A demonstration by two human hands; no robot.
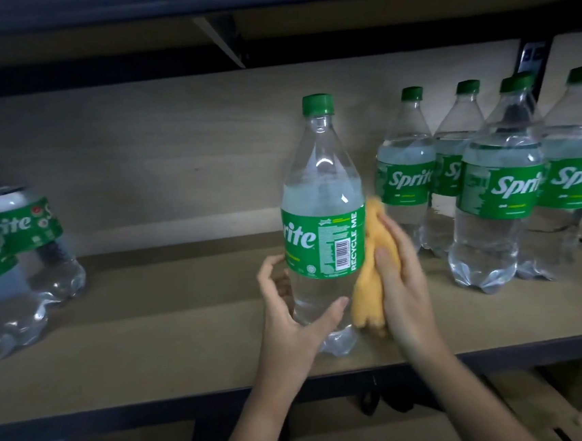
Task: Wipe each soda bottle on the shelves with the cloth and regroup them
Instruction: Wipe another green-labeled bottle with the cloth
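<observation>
One bottle mid-shelf, cloth at its right; four bottles right; two bottles left

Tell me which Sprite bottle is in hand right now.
The middle bottle, standing alone at the shelf front. The left hand grips its lower body while the right hand presses the yellow cloth to its side. The others stand untouched in left and right groups.
</observation>
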